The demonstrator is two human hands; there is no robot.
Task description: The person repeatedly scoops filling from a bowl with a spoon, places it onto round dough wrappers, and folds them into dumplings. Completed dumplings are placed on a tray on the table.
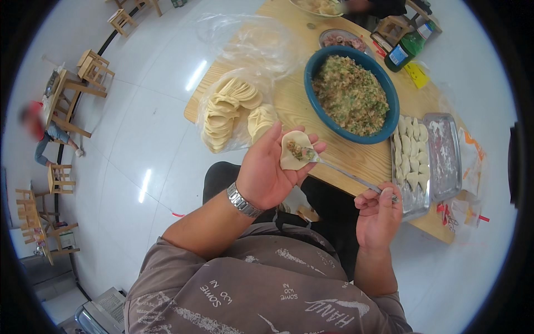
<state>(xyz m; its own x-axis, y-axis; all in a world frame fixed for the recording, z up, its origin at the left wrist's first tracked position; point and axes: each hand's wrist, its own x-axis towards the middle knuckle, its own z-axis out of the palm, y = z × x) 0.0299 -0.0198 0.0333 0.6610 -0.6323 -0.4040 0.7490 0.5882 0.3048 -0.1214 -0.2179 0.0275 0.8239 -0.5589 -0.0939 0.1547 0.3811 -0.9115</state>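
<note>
A round dumpling wrapper lies across the open palm and fingers of my left hand. Minced filling sits on the wrapper, touched by the bowl of a metal spoon. My right hand grips the far end of the spoon's handle. Beyond my hands stands a blue plastic basin heaped with chopped meat and vegetable filling. Stacks of wrappers rest in a clear plastic bag at the left. Rows of folded dumplings fill much of a metal tray at the right.
A second, flour-dusted metal tray adjoins the first. Behind the basin are a plate of raw meat and a green bottle. Plastic bags lie at the table's right edge. Another person's hand is at the top; a person sits far left.
</note>
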